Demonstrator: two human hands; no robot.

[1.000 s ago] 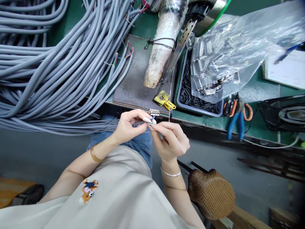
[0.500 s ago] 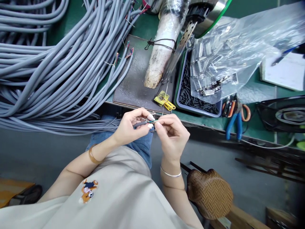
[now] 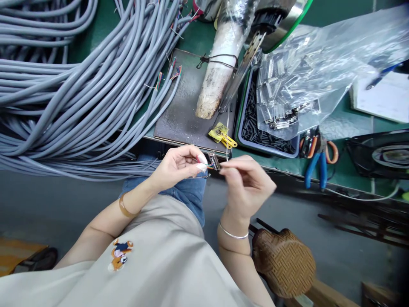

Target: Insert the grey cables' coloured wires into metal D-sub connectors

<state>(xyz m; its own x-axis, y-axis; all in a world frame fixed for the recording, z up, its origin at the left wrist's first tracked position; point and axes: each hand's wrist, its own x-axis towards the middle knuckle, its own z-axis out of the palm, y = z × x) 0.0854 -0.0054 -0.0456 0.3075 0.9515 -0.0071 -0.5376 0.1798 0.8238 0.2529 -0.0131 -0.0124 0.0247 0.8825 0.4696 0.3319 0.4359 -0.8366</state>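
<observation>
My left hand (image 3: 183,166) is closed in a pinch on the coloured wires (image 3: 209,165) at a cable's end; its fingers hide most of the grip. Just past its fingertips, at the bench edge, stands a small metal multi-pin connector (image 3: 214,161), with the wires reaching toward it. My right hand (image 3: 247,181), slightly blurred, has thumb and forefinger pressed together at the connector's right side. What lies between them, if anything, cannot be made out. A thin pale strand (image 3: 227,132) hangs down from a metal piece (image 3: 231,91) behind the right fingertips.
Grey cables (image 3: 105,85) are heaped at left. A plastic-wrapped tube (image 3: 215,72) slants over a dark board (image 3: 179,115) bearing a yellow-handled tool (image 3: 226,140). At right are a tray (image 3: 268,150) of black sleeves, a bag (image 3: 287,81) of connectors, pliers (image 3: 316,166) and a fan (image 3: 380,153).
My right hand has moved right, away from the left fingertips, and the connector now shows between the hands. The left hand keeps its pinch nearly in place.
</observation>
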